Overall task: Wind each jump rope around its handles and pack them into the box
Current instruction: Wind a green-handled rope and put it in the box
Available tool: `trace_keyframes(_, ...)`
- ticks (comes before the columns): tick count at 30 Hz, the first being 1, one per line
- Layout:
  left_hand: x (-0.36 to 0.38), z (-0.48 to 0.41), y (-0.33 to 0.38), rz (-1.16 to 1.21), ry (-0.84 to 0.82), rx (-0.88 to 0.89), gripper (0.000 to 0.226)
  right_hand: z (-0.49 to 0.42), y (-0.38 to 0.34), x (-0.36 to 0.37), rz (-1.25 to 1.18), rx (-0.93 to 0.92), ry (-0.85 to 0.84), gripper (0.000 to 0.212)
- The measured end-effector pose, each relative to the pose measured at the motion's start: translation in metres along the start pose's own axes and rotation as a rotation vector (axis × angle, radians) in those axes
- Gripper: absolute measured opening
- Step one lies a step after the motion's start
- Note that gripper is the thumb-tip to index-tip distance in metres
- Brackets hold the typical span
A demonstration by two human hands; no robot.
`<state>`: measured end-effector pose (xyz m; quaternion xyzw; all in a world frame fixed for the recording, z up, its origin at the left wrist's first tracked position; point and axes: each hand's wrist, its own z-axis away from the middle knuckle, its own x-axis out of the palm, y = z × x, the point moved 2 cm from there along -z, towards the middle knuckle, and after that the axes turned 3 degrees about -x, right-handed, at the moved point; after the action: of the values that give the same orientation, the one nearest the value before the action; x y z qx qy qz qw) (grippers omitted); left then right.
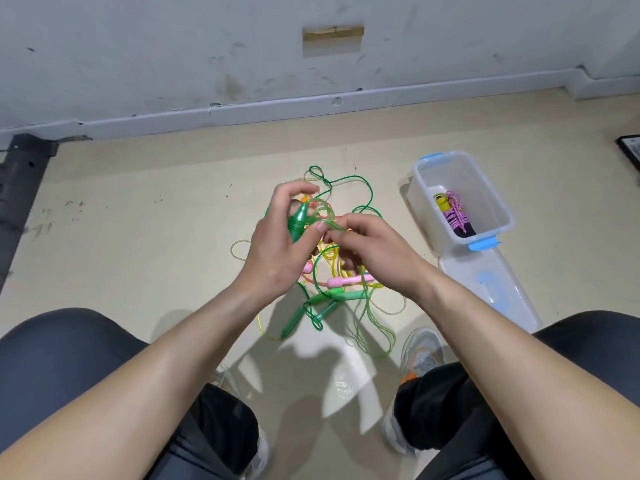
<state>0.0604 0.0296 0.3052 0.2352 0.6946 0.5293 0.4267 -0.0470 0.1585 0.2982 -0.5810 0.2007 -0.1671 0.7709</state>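
We see the left hand [277, 251] curled round a dark green handle [298, 221], fingers wrapped over its top and the thumb lying along its side, so the hand is closed on it with only part of the handle showing. The handle is held tilted above the floor [138, 220]. Just beside it, the right hand [377, 251] pinches a loop of pale green rope [323, 216] between thumb and forefinger, its other fingers curled under; the two hands almost touch at the thumb tips. We cannot tell how many turns of rope lie around the handle.

Under the hands a tangle of ropes [346, 327] lies spread on the floor, green, yellow and pink strands crossing one another. In it we make out a pink handle [341, 281] and light green handles [332, 296] lying near each other.

To the right stands a clear plastic box [498, 209] with blue clips, open. Inside it lies one wound rope [453, 213], purple cord wrapped round its handles. The lid [491, 289] lies on the floor against the box's near end.
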Motion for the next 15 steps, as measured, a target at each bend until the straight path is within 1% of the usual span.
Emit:
trace_keyframes(2, 0.0, -0.002, -0.004, 0.014, 0.007, -0.061, 0.04, 0.001, -0.003, 0.001, -0.022, -0.029, 0.07, 0.019)
trace_keyframes(5, 0.003, -0.005, -0.011, 0.045, -0.023, -0.134, 0.032, 0.0, -0.005, 0.003, -0.044, -0.036, 0.13, 0.023)
trace_keyframes(9, 0.009, -0.004, -0.019, 0.197, -0.155, -0.234, 0.031, 0.0, -0.008, -0.002, -0.135, -0.021, 0.165, 0.021)
trace_keyframes(11, 0.01, -0.004, -0.018, 0.289, -0.195, -0.258, 0.025, 0.0, -0.007, -0.007, -0.184, 0.025, 0.153, 0.021)
trace_keyframes(13, 0.008, -0.007, -0.017, 0.366, -0.2, -0.263, 0.015, 0.001, -0.007, -0.008, -0.201, 0.068, 0.095, 0.023)
trace_keyframes(15, 0.006, -0.009, -0.015, 0.439, -0.204, -0.274, 0.012, 0.002, -0.008, -0.007, -0.287, 0.117, 0.019, 0.027)
